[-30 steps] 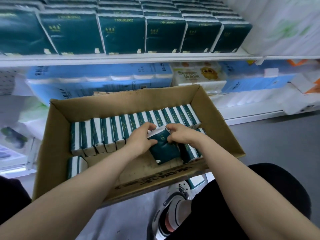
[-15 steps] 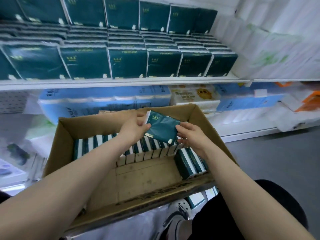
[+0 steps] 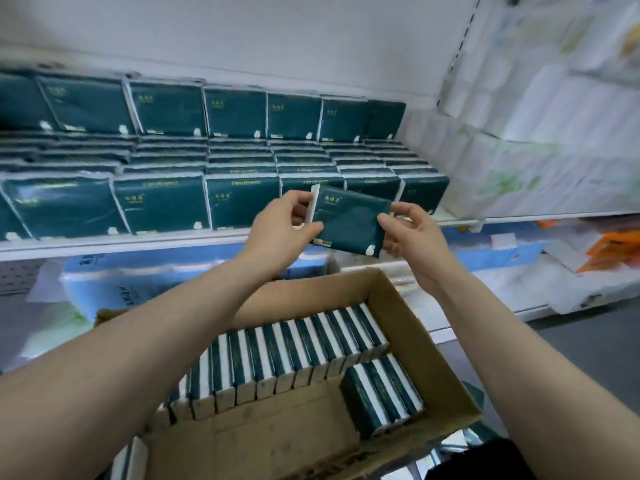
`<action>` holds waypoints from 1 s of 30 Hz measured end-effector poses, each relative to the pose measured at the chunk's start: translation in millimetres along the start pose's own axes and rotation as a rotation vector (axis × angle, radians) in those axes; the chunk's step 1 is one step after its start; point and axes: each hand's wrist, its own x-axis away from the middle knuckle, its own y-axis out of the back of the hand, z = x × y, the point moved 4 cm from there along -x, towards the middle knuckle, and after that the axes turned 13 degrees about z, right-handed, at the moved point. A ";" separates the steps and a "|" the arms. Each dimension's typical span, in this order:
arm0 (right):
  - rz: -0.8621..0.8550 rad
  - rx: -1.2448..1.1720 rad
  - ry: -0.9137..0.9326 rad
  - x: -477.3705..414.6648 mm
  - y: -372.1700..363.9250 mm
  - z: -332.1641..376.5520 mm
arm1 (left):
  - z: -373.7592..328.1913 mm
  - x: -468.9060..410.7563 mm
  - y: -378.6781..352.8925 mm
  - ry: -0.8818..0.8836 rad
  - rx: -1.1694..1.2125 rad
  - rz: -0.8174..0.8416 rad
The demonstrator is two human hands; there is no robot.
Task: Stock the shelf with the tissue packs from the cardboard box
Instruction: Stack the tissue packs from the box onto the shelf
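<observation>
Up from brown cardboard box [image 3: 426,358], dark green tissue pack [image 3: 349,220], left hand [image 3: 277,237], right hand [image 3: 412,237] gripping it, white shelf [image 3: 104,245] at 12 o'clock

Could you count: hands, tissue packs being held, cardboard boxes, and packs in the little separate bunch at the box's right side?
hands: 2, left hand and right hand
held tissue pack: 1
cardboard box: 1
packs in small bunch: 3
total: 7

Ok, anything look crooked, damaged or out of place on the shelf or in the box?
Nothing damaged or spilled. The pack held between left hand and right hand is tilted, not yet on the shelf. In the box, three packs sit apart from the long row.
</observation>
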 end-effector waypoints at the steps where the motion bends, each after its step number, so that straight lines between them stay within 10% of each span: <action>1: -0.009 0.003 0.023 -6.8 4.9 10.3 | -9.0 -8.0 4.4 -0.030 0.000 -0.006; 30: -0.225 0.367 0.180 -186.8 107.1 79.4 | -59.7 -226.3 -37.8 -0.080 0.038 0.070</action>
